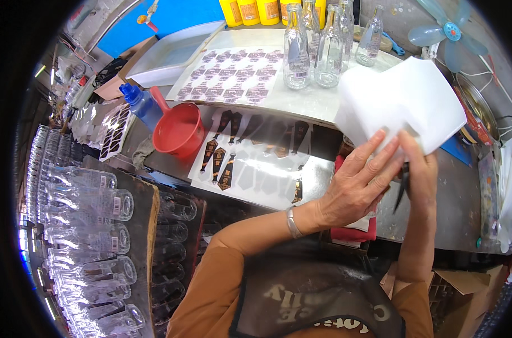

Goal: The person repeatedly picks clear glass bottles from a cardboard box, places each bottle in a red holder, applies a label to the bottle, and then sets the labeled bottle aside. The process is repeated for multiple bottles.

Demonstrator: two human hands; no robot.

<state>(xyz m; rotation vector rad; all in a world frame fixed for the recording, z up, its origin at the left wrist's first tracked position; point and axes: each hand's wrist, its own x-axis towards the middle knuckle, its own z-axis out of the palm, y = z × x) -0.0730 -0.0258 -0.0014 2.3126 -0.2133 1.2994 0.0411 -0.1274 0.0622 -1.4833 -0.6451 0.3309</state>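
Observation:
My left hand (351,185), with a silver bracelet on its wrist, has its fingers stretched over the lower edge of a white sheet (399,98); its thumb is hidden. Close beside it, my right hand (422,172) grips the same edge, fingertips on the paper. The sheet is raised above the bench, tilted and bent, and may be more than one layer. A narrow dark pointed thing (402,188) hangs by my right palm; its kind cannot be made out. Left of my hands lies a clear backing sheet (250,174) with black-and-gold tie-shaped labels, some places bare.
Clear glass bottles (328,53) stand behind, near yellow containers (249,11) and a blue fan (452,31). A printed label sheet (230,73), red dipper (179,129), blue-capped bottle (140,104) and white tray (174,53) are left. Many bottles (92,242) lie stacked lower left.

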